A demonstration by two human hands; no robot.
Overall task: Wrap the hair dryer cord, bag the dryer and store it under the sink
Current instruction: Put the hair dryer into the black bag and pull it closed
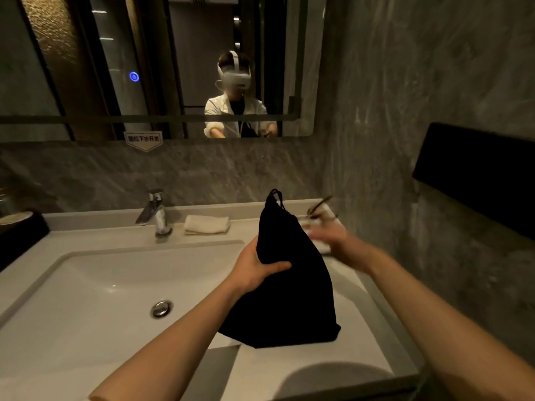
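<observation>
A black drawstring bag stands bulging on the white counter to the right of the sink basin; the hair dryer itself is hidden. My left hand grips the bag around its upper part, just below the gathered neck and its cord loop. My right hand is blurred behind the bag's right side, over a blurred white object on the counter; whether it holds anything I cannot tell.
The sink basin with a chrome drain fills the left. A faucet and a folded white towel sit at the back. A thin dark wire item lies at the back right corner. A black wall fixture projects on the right.
</observation>
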